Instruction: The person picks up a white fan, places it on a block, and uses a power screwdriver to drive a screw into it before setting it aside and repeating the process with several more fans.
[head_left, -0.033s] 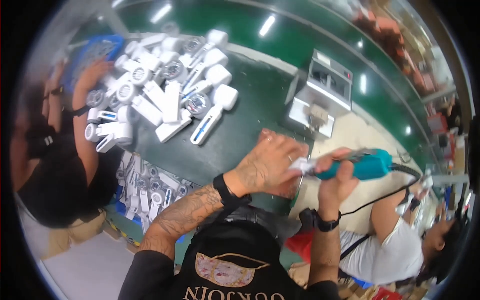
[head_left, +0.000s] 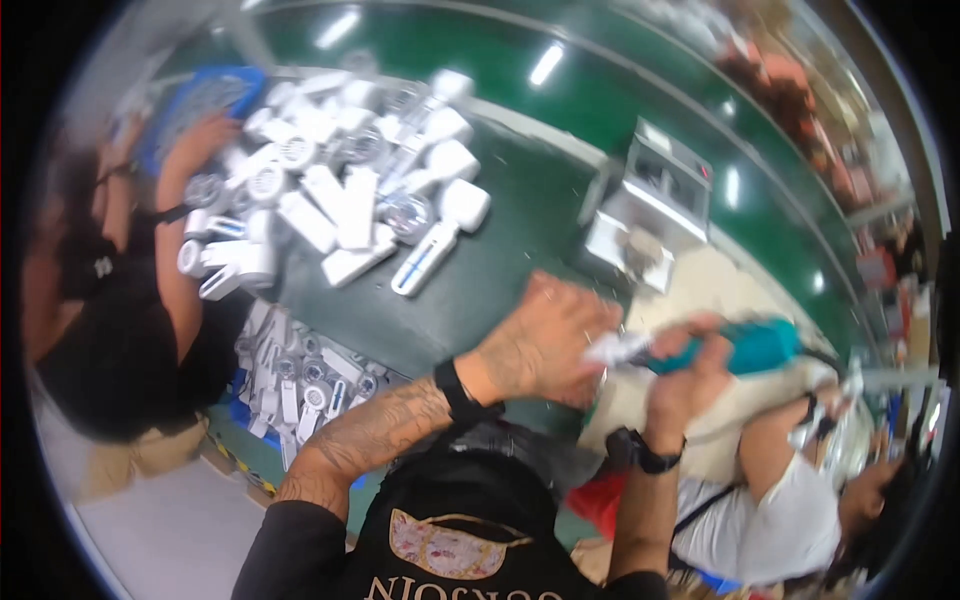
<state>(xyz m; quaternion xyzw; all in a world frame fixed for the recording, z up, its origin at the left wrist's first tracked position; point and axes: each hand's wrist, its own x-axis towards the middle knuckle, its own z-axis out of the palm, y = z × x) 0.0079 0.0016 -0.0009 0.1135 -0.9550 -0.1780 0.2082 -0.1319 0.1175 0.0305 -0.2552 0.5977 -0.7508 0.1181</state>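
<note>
My right hand (head_left: 690,390) is wrapped round a teal power tool (head_left: 760,345), probably an electric screwdriver, held roughly level with its tip toward my left hand. Fingers of my left hand (head_left: 555,340) close on a small white plastic part (head_left: 615,349) at that tip. Motion smears this spot, so I cannot tell whether tip and part touch. Beyond my left hand, white handheld devices (head_left: 425,258) with round or block-shaped heads and blue-striped handles lie heaped on the dark green tabletop (head_left: 520,220).
A grey metal box-like machine (head_left: 668,180) stands at the table's far right. On the left, a co-worker's arm (head_left: 175,270) reaches toward a blue basket (head_left: 205,105). Below the table edge, a bin holds more white devices (head_left: 300,375). Another person in a white shirt (head_left: 770,510) sits close on the right.
The power tool and both hands appear slightly farther right and lower, with more blur. The whole view has shifted a little as well. Both hands keep their grip.
</note>
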